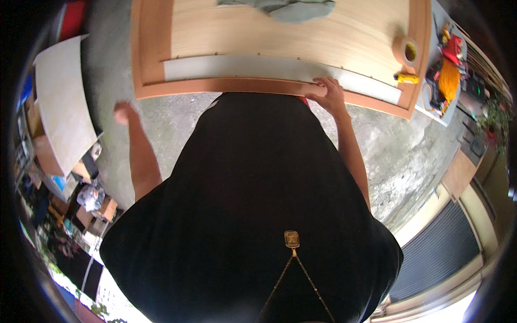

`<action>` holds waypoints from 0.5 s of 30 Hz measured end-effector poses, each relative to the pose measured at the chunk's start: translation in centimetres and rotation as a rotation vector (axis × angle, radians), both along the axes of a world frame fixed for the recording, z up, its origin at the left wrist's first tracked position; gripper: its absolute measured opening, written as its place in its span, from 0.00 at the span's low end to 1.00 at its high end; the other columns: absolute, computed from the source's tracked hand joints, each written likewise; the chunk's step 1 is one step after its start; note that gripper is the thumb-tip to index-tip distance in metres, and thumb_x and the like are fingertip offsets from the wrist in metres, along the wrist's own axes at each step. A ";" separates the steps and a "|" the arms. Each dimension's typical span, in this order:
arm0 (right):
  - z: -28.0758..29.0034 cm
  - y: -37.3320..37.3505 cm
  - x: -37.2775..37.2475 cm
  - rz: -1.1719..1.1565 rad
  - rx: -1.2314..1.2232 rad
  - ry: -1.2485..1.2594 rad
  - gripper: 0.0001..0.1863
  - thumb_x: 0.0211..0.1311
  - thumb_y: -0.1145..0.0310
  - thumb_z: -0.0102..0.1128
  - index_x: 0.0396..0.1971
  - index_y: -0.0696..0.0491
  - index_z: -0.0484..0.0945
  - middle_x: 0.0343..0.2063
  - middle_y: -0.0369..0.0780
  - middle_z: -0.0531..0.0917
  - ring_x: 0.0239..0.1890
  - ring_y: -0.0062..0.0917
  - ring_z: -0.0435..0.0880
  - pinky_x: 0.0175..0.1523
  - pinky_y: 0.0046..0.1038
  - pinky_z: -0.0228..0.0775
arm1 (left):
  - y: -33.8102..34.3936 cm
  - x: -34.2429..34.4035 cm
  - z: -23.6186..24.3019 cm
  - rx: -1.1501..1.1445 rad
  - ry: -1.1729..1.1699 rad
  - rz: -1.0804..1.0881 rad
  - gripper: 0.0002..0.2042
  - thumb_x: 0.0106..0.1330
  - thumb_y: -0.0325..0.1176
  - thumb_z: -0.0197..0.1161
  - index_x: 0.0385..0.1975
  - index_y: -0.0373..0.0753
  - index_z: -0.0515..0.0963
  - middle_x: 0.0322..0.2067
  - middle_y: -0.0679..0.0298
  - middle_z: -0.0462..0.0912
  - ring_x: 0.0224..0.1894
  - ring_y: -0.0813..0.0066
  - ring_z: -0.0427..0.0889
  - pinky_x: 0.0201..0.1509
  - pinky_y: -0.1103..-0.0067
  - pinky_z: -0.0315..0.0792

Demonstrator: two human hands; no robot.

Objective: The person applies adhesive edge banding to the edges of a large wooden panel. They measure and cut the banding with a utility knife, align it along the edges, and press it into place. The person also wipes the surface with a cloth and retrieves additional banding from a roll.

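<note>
In front of me lies a large flat wooden panel [280, 40] with a reddish-brown wooden frame [215, 84]. Along the frame's near rail runs a white strip [226, 68], with several small dark pins or nails along its far edge. My right hand [330, 97] holds the near rail right of centre, fingertips over the top and thumb toward the front edge. My left hand [124, 113] hangs in the air left of the frame, touching nothing that shows; its fingers are blurred and mostly hidden.
A grey-green cloth [301, 11] lies on the panel's far part. A tape roll [407, 51] and a small yellow tool [406, 78] rest at its right. Beyond stands a side surface with an orange item [448, 81]. At left, a pale board [62, 102] leans by boxes.
</note>
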State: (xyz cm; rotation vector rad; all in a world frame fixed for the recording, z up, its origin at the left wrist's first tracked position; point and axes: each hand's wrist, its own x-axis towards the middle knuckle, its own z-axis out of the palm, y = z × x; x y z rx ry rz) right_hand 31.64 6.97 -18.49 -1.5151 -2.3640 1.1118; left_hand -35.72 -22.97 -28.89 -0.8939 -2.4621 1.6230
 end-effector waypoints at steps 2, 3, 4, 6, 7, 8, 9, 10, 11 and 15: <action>-0.3 0.0 0.5 -0.106 0.005 0.060 0.26 0.41 0.53 0.76 0.39 0.53 0.82 0.35 0.42 0.83 0.42 0.33 0.81 0.48 0.35 0.73 | -2.7 -0.4 0.2 0.249 -0.172 0.685 0.28 0.57 0.47 0.63 0.53 0.38 0.67 0.51 0.60 0.73 0.45 0.71 0.79 0.45 0.71 0.77; 0.2 0.4 0.3 -0.142 0.007 0.084 0.24 0.43 0.55 0.75 0.38 0.53 0.82 0.35 0.42 0.83 0.42 0.32 0.82 0.48 0.34 0.73 | -6.6 -0.9 -0.4 0.956 -0.037 1.086 0.35 0.54 0.47 0.65 0.58 0.34 0.62 0.56 0.56 0.69 0.48 0.66 0.79 0.47 0.67 0.77; 0.7 0.9 0.8 -0.201 0.001 0.112 0.22 0.44 0.57 0.75 0.38 0.54 0.82 0.35 0.43 0.83 0.41 0.32 0.82 0.47 0.33 0.74 | -8.8 -1.7 -0.3 1.400 0.250 1.214 0.42 0.52 0.46 0.66 0.62 0.29 0.56 0.61 0.51 0.65 0.50 0.60 0.79 0.49 0.63 0.77; 0.9 2.0 3.1 -0.305 0.089 0.091 0.20 0.46 0.60 0.75 0.37 0.54 0.82 0.34 0.43 0.83 0.40 0.31 0.82 0.46 0.32 0.74 | -7.0 3.5 -1.8 1.331 -0.135 1.250 0.40 0.52 0.47 0.67 0.64 0.36 0.59 0.63 0.53 0.63 0.52 0.59 0.77 0.51 0.62 0.75; 0.6 2.9 3.7 -0.340 0.116 0.108 0.18 0.47 0.61 0.74 0.37 0.54 0.82 0.34 0.43 0.83 0.39 0.30 0.82 0.46 0.31 0.74 | -7.2 5.6 -1.1 1.305 -0.297 1.245 0.40 0.52 0.47 0.68 0.64 0.39 0.60 0.64 0.54 0.62 0.53 0.58 0.76 0.52 0.61 0.74; 0.2 4.3 5.3 -0.393 0.165 0.092 0.16 0.47 0.63 0.74 0.36 0.54 0.83 0.33 0.42 0.83 0.37 0.29 0.83 0.45 0.30 0.74 | -7.6 6.6 -3.2 1.160 -0.444 1.224 0.37 0.51 0.47 0.69 0.62 0.42 0.65 0.63 0.53 0.64 0.55 0.58 0.73 0.55 0.61 0.71; -0.1 6.3 6.6 -0.432 0.176 0.084 0.16 0.47 0.63 0.74 0.36 0.54 0.83 0.33 0.42 0.83 0.37 0.29 0.83 0.44 0.30 0.74 | -9.5 7.3 -4.3 1.014 -0.554 1.201 0.35 0.49 0.46 0.71 0.60 0.45 0.69 0.62 0.52 0.66 0.58 0.58 0.71 0.58 0.61 0.68; -0.4 8.4 8.1 -0.470 0.191 0.072 0.16 0.48 0.62 0.74 0.36 0.54 0.83 0.33 0.42 0.83 0.37 0.29 0.83 0.44 0.30 0.75 | -10.7 8.0 -4.9 0.866 -0.667 1.176 0.34 0.48 0.45 0.73 0.58 0.49 0.73 0.60 0.51 0.68 0.61 0.58 0.68 0.61 0.60 0.65; -0.1 10.2 9.8 -0.487 0.264 -0.008 0.16 0.47 0.61 0.74 0.35 0.53 0.84 0.32 0.42 0.83 0.37 0.29 0.83 0.45 0.30 0.74 | -9.1 11.3 -5.5 0.844 -0.652 0.816 0.34 0.48 0.43 0.72 0.59 0.48 0.71 0.60 0.50 0.69 0.62 0.59 0.66 0.63 0.62 0.63; 3.2 18.2 15.8 -0.436 0.496 -0.376 0.25 0.43 0.55 0.74 0.42 0.51 0.82 0.41 0.43 0.81 0.47 0.36 0.77 0.54 0.39 0.69 | -1.7 23.8 -4.7 1.197 -0.842 0.525 0.33 0.50 0.36 0.72 0.60 0.44 0.70 0.57 0.50 0.71 0.60 0.63 0.69 0.61 0.68 0.64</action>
